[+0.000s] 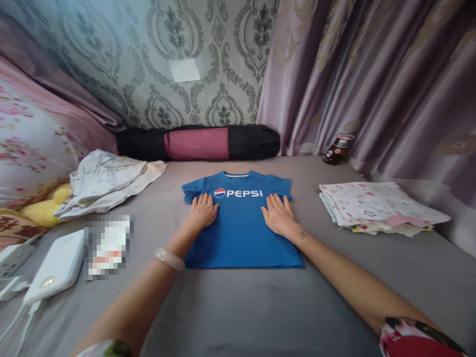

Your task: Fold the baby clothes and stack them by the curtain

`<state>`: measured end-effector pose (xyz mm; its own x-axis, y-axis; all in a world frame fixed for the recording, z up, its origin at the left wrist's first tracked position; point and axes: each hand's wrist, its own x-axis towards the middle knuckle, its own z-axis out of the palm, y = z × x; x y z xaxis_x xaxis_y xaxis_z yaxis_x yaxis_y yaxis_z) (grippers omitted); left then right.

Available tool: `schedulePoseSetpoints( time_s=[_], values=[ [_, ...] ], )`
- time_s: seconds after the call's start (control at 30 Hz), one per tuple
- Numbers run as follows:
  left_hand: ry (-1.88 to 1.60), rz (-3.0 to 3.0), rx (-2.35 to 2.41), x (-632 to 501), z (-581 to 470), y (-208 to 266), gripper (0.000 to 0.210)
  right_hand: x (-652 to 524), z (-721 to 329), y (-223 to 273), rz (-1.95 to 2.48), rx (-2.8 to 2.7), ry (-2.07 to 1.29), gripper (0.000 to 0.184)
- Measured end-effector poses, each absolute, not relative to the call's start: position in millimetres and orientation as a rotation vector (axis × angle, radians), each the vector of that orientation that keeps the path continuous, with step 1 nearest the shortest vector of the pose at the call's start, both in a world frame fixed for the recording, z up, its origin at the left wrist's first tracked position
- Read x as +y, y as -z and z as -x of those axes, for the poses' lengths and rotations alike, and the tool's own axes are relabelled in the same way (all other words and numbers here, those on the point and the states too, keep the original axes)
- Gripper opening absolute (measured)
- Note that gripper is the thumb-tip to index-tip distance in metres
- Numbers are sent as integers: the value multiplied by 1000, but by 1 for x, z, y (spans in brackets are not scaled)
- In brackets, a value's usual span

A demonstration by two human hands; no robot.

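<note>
A blue T-shirt (238, 235) with a PEPSI print lies spread flat, front up, its collar pointing away from me and its hem towards me. My left hand (204, 210) rests palm down on the shirt's left side, just below the sleeve, with the fingers stretched out. On the opposite side my right hand (278, 214) lies flat below the right sleeve, fingers extended. Both hands press on the cloth without gripping it. The fabric under the palms is hidden.
Folded printed cloths (383, 203) lie at the right, a crumpled pale cloth (107, 178) at the left. A white power bank (57, 265) with cables is near left. Behind are a long black-and-pink bag (197, 144) and a brown bottle (336, 151) on the grey sheet (238, 312).
</note>
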<state>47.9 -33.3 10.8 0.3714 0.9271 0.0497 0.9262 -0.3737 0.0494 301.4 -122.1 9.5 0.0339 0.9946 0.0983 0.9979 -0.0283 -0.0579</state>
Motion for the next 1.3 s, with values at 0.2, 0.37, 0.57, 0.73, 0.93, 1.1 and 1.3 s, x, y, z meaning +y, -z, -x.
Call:
schedulePoseSetpoints(
  time_s=[0.2,0.37,0.57,0.73,0.93,1.1,1.3],
  values=[
    [-172,-2543,1555,-61,-112,-11,55,-92,-273,-11,2023,-2212,-153,59],
    [-361,-2509,1630,-73,-130,1,56,-38,-276,-8,2128,-2125,-196,57],
    [-420,-2495,1655,-74,-125,4,54,10,-278,-6,2236,-2005,-236,58],
    [-398,-2478,1642,-73,-124,1,54,27,-277,-3,2278,-1909,-150,58],
    [-463,-2482,1548,-73,-123,-4,65,45,-290,-18,2278,-1835,-82,45],
    [-438,-2496,1460,-74,-124,-5,83,74,-304,-28,2354,-1765,-121,36],
    [-393,-2477,1527,-74,-125,-7,86,87,-307,-19,2353,-1780,-113,30]
  ],
)
